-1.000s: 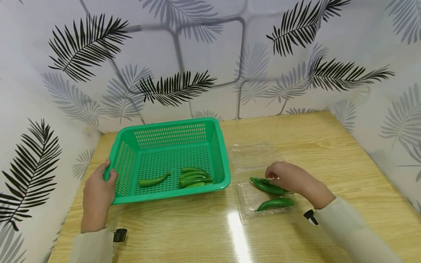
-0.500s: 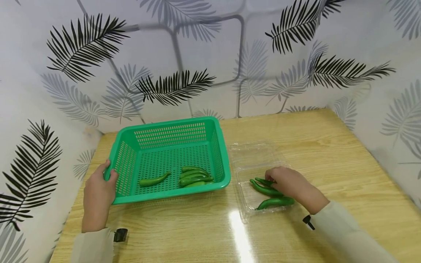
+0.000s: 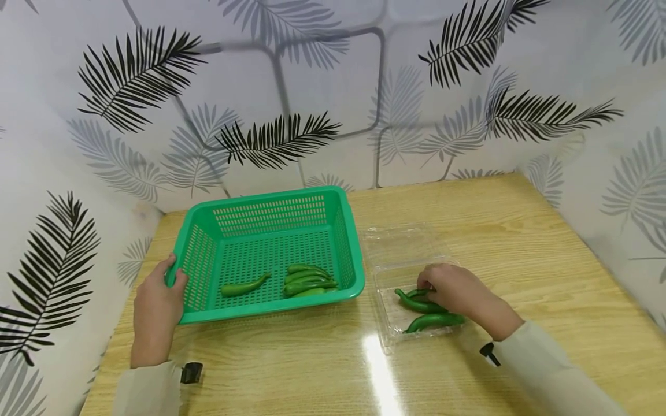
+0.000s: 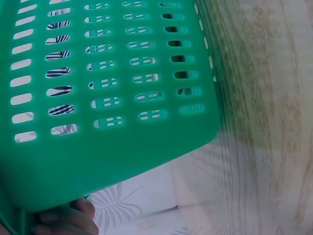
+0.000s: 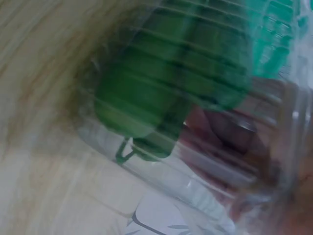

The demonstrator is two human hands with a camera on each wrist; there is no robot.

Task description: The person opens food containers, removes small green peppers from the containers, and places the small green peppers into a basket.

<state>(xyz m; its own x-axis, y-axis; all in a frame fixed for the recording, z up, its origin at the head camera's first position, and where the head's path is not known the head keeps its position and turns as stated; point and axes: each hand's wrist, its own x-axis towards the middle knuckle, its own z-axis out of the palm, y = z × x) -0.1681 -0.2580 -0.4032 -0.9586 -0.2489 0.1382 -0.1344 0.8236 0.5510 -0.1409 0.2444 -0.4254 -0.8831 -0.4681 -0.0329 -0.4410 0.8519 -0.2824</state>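
Note:
My left hand [image 3: 157, 303] grips the left rim of a green plastic basket [image 3: 267, 309], thumb inside the wall; its curled fingers [image 4: 68, 220] show below the rim in the left wrist view. Long green peppers [image 3: 307, 283] lie grouped in the basket's front right, and a single pepper [image 3: 244, 286] lies to their left. On the right, my right hand [image 3: 460, 292] reaches into a clear plastic clamshell box [image 3: 382, 312], its fingers curled on a green pepper [image 3: 416, 293] that they partly hide. Two more peppers lie in front of it, the nearest pepper [image 3: 434, 320] along the box's front wall.
The box's clear lid [image 3: 398, 245] lies folded back behind it, close to the basket's right side. Both stand on a wood-grain table [image 3: 281, 370]. A leaf-patterned cloth [image 3: 333, 86] hangs behind the table and along its sides.
My right hand has dipped slightly lower in the box, and the peppers under it have shifted a little toward the front one. The left hand and basket have stayed put.

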